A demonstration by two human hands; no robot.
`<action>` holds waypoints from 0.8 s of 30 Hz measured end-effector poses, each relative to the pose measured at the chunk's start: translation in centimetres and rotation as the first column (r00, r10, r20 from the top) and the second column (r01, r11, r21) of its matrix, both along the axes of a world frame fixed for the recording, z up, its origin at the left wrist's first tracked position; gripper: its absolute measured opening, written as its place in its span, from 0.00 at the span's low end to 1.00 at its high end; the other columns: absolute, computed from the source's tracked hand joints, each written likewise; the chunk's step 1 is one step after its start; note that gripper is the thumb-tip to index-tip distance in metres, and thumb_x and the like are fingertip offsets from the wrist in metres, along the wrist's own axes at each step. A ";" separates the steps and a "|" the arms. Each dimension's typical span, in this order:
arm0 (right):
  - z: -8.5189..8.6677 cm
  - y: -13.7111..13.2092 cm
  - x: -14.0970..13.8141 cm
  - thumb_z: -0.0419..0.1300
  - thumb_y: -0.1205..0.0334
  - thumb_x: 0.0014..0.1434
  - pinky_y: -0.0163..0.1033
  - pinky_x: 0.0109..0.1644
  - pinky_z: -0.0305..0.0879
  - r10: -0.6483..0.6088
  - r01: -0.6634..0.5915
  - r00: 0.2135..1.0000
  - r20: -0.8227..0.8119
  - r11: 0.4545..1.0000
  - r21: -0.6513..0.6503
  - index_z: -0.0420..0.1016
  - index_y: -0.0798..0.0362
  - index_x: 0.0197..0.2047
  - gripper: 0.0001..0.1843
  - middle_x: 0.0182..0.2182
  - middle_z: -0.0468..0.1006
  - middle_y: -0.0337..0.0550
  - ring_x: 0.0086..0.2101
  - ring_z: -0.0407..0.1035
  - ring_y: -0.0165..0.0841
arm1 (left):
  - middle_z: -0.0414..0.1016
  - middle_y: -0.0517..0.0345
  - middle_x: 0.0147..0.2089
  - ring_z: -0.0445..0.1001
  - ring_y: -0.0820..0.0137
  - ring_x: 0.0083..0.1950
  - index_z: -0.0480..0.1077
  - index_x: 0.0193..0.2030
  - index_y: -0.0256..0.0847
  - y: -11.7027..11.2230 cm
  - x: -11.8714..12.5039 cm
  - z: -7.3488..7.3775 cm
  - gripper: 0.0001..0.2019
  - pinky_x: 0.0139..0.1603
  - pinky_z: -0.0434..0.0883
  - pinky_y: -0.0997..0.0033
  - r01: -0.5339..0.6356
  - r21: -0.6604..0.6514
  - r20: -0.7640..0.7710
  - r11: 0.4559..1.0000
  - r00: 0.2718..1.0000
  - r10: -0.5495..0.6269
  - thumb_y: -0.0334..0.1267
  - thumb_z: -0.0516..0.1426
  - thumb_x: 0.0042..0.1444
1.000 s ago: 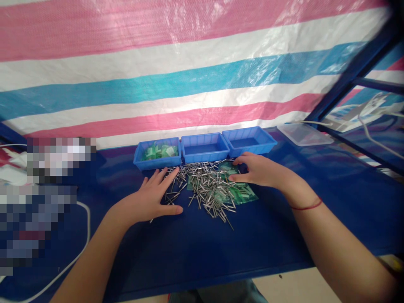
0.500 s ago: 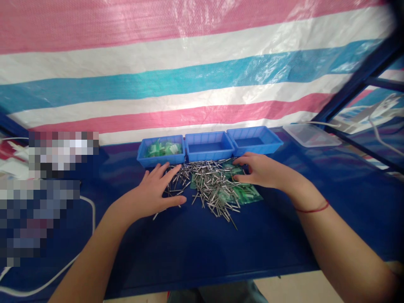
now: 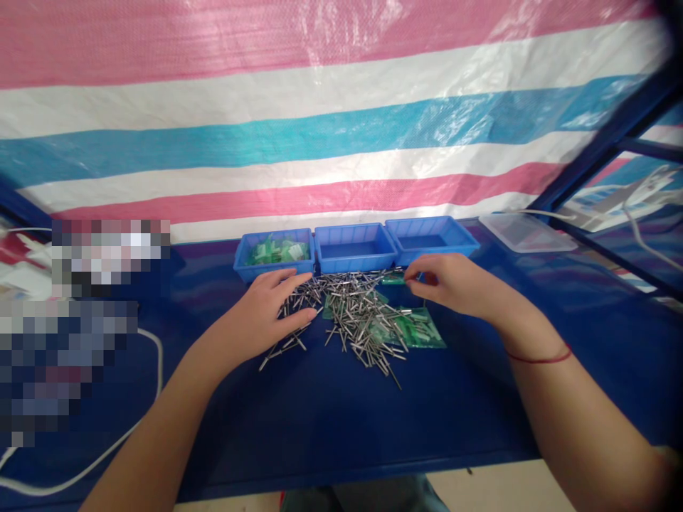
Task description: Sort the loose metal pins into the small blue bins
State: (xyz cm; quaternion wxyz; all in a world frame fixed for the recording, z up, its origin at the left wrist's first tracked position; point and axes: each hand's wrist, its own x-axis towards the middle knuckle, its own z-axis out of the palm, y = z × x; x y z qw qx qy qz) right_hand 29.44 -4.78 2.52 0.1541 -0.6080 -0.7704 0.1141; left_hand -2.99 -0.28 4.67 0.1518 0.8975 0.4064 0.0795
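Note:
A loose heap of thin silvery metal pins [image 3: 355,313] lies on the dark blue table, mixed with small green plastic bags. My left hand [image 3: 274,306] is over the heap's left side, fingers apart and holding nothing visible. To the right of the heap, my right hand [image 3: 451,284] has thumb and fingertips pinched together. What is between them, if anything, I cannot make out. Close to its fingertips is a small green bag [image 3: 393,278] at the heap's back edge. A larger green bag [image 3: 421,328] lies flat below that hand, with some pins over its left part.
Behind the heap stand three blue bins in a row. The left bin [image 3: 242,271] holds green packets; the middle bin [image 3: 356,264] and right bin [image 3: 437,250] show bare floors. A clear plastic lid [image 3: 528,233] lies right. A white cable [image 3: 159,355] runs along the left.
My right hand has drawn back slightly right from the heap, its fingers closing into a pinch. The green bags beside it are more exposed. My left hand has shifted slightly, its fingers closer together.

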 end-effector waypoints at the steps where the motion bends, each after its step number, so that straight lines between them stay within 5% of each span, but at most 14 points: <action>1: 0.2 -0.1 0.1 0.55 0.61 0.56 0.39 0.35 0.62 -0.001 0.002 0.999 -0.038 1.000 0.031 0.75 0.53 0.34 0.09 0.29 0.77 0.43 0.29 0.69 0.33 | 0.57 0.53 0.68 0.55 0.57 0.68 0.58 0.65 0.47 0.0 0.1 0.1 0.29 0.68 0.53 0.55 0.009 0.015 0.023 1.000 1.000 -0.009 0.57 0.48 0.61; 8: 1.4 -1.2 -1.6 0.55 0.54 0.61 0.36 0.31 0.62 -0.062 0.130 0.883 -0.465 0.985 0.116 0.72 0.51 0.36 0.11 0.30 0.74 0.41 0.28 0.65 0.30 | 0.72 0.52 0.53 0.72 0.66 0.47 0.65 0.60 0.43 -1.3 3.1 -0.7 0.23 0.52 0.68 0.61 -0.014 -0.016 0.363 1.000 0.932 0.019 0.49 0.53 0.61; 12: 1.4 -2.0 -5.1 0.57 0.51 0.60 0.34 0.26 0.59 0.001 0.016 0.757 -0.653 1.000 0.020 0.73 0.51 0.35 0.13 0.28 0.72 0.39 0.25 0.61 0.27 | 0.75 0.51 0.47 0.72 0.71 0.36 0.63 0.61 0.41 -2.2 5.2 -2.2 0.26 0.35 0.70 0.71 -0.017 -0.230 0.538 0.973 0.831 0.141 0.48 0.56 0.58; 15: 1.2 -2.2 -6.9 0.59 0.51 0.58 0.33 0.25 0.58 0.023 -0.051 0.675 -0.737 0.999 -0.015 0.74 0.51 0.36 0.13 0.28 0.72 0.39 0.23 0.61 0.26 | 0.77 0.56 0.38 0.73 0.70 0.35 0.72 0.49 0.40 -2.3 5.6 -2.9 0.16 0.33 0.68 0.72 0.086 -0.297 0.585 0.951 0.804 0.110 0.46 0.57 0.58; 20: 0.7 -1.8 -7.2 0.55 0.44 0.60 0.31 0.18 0.47 -0.160 -0.068 0.424 -0.892 0.976 -0.208 0.73 0.52 0.35 0.19 0.22 0.69 0.36 0.18 0.55 0.23 | 0.74 0.58 0.32 0.71 0.70 0.33 0.73 0.36 0.39 -1.9 4.7 -2.4 0.08 0.35 0.67 0.71 -0.057 -0.041 0.586 0.998 0.807 0.070 0.42 0.58 0.58; 24: 0.4 -1.8 -7.8 0.50 0.39 0.60 0.30 0.17 0.39 -0.356 -0.305 0.338 -0.871 0.834 -0.459 0.72 0.55 0.29 0.27 0.20 0.69 0.38 0.16 0.52 0.22 | 0.76 0.56 0.38 0.72 0.68 0.41 0.73 0.39 0.43 -2.0 4.2 -1.7 0.06 0.46 0.68 0.66 -0.006 0.290 0.532 0.957 0.832 -0.156 0.36 0.55 0.61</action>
